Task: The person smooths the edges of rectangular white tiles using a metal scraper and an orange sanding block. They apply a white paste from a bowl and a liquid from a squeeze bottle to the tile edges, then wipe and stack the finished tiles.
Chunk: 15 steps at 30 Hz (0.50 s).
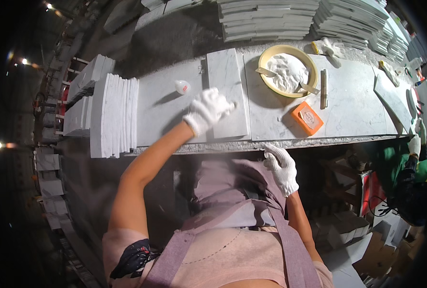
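Observation:
My left hand (208,111), in a white knit glove, rests over a narrow white marble tile (228,72) lying on the bench. Its fingers are closed, and a small dark bit shows at the fingertips, too small to name. Just beyond that hand is a small whitish bottle (182,87) with a red mark. At the bench's front edge, my right hand (281,169), gloved in white too, has its fingers curled together; whatever they hold, if anything, is hidden. A cream-yellow bowl (311,62) of white powder or paste, with two flat spatulas (309,88) in it, stands right of the tile.
An orange box (307,118) and a slim metallic stick (324,89) lie near the bowl. White gloves (331,50) lie behind. Upright tiles (112,115) line the left end; tile stacks (266,19) rise at the back. Another person's gloved hand (414,145) is at far right.

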Tool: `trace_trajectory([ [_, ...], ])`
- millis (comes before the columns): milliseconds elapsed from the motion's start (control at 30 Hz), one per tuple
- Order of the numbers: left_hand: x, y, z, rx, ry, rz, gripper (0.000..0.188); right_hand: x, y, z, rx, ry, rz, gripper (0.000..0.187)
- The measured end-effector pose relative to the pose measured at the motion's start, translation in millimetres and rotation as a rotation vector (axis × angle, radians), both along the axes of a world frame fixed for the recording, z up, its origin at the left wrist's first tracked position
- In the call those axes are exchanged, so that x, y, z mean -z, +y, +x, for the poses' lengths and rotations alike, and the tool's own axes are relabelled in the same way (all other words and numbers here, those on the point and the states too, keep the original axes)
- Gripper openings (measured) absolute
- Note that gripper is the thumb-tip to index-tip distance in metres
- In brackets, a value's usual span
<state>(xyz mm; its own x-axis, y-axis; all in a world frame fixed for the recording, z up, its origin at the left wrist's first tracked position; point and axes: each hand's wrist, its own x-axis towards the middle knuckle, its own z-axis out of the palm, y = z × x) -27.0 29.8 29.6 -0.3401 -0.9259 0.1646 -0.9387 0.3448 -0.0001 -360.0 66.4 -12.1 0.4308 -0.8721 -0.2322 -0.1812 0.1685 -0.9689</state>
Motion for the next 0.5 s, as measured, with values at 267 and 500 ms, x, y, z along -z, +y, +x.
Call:
trace_trajectory([
  [267,4.1,3.6,3.0,0.049,0.117,-0.17,0.007,-2.8,0.9,1.7,-0.049,0.017,-0.121,0.031],
  [500,-14.0,45.0,8.3,-0.061,0.099,0.174,0.014,12.8,13.6,-20.5,-0.14,0.074,-0.211,0.029],
])
